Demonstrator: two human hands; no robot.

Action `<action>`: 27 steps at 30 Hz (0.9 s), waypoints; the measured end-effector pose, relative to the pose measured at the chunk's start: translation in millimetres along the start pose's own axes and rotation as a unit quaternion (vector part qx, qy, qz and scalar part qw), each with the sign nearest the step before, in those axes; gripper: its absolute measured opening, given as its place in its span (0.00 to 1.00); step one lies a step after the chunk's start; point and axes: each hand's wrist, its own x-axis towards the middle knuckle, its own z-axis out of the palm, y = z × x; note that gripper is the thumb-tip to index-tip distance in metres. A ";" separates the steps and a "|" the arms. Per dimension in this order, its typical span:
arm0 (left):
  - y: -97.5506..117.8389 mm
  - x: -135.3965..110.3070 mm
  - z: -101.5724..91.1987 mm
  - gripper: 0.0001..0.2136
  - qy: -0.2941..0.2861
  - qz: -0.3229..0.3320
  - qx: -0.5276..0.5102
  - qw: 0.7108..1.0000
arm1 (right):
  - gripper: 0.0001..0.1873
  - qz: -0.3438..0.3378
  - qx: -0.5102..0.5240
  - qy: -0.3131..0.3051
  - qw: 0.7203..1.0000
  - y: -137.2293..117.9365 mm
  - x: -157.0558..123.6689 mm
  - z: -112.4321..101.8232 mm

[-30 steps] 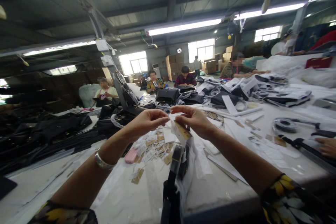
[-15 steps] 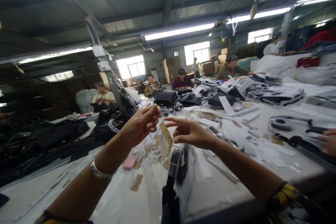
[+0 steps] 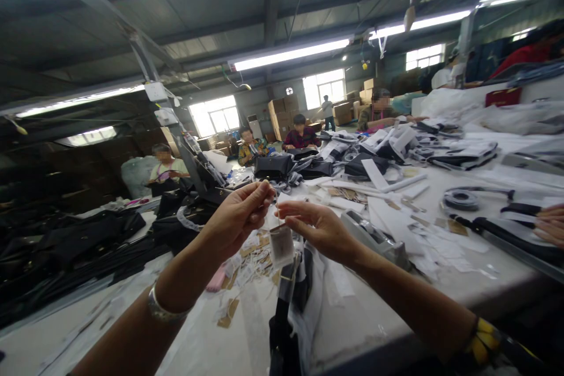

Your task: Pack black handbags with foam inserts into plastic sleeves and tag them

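My left hand point(image 3: 240, 216) is raised over the table with its fingers pinched on the thin string of a small hang tag point(image 3: 282, 245), which dangles below. My right hand point(image 3: 315, 224) is level with it, fingers curled and pinched at the same string just right of the left fingertips. Beneath both hands a black bag strap point(image 3: 288, 299) rises from the table's near edge, with white wrapping point(image 3: 315, 299) around the bag.
Loose brown and white tags point(image 3: 253, 255) and a pink object point(image 3: 214, 279) lie on the white table point(image 3: 388, 305). A tape dispenser point(image 3: 374, 238) sits right of my hand. Black bags point(image 3: 88, 235) pile at left. Several people work at the far end; another person's hand point(image 3: 550, 224) is at right.
My right hand let go of the tag, opened, then came back to pinch the string. The tag swung from my right fingers to hang under my left hand.
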 end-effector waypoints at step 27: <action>-70.7 -33.1 -6.6 0.14 -0.004 -0.090 0.029 0.995 | 0.17 0.238 0.097 0.008 0.966 -11.0 -76.2 -13.5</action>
